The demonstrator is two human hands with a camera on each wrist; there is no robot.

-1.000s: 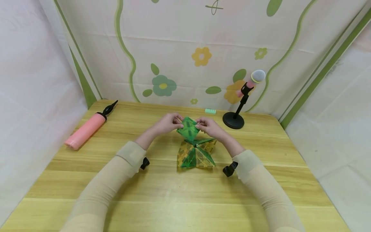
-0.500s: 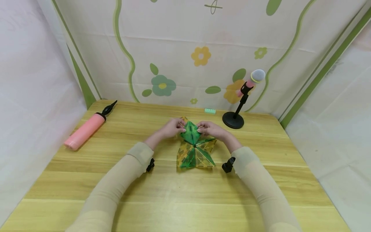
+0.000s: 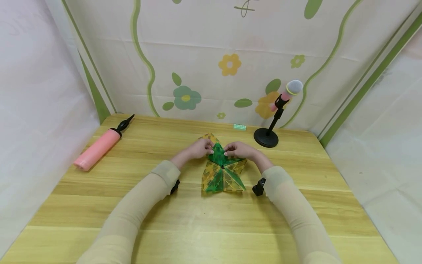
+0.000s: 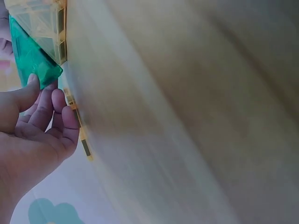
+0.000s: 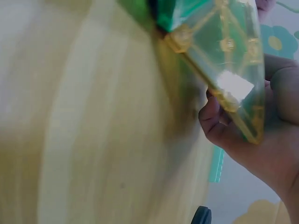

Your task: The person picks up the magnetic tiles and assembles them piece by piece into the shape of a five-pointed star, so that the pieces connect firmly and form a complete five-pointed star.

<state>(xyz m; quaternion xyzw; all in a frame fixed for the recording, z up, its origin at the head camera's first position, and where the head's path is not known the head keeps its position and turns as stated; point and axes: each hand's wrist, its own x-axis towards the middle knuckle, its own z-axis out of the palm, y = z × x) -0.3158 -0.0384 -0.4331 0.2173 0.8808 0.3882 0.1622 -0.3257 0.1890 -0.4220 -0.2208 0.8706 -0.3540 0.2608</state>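
A green translucent magnetic tile [image 3: 218,154], apparently folded, stands at the far side of a star-like build of yellow and green magnetic tiles [image 3: 232,182]. My left hand [image 3: 199,149] pinches its left corner; the left wrist view has the thumb lying on the green face [image 4: 35,58]. On the opposite side, my right hand [image 3: 241,150] holds the right edge between thumb and fingers. In the right wrist view a yellow triangular tile [image 5: 226,60] partly hides those fingertips. Beyond my left hand lies another yellow tile [image 3: 211,137], flat on the table.
A pink hand pump [image 3: 99,148] lies at the table's left. Back right stands a toy microphone on a black stand [image 3: 266,137], with a small mint-green block [image 3: 239,127] beside it near the rear edge. A printed cloth hangs behind the wooden table [image 3: 204,227].
Both hands have brought the green tile down and nearer, against the build's far side. The left hand shifted right, uncovering the yellow tile behind it. The rest of the build stayed put.
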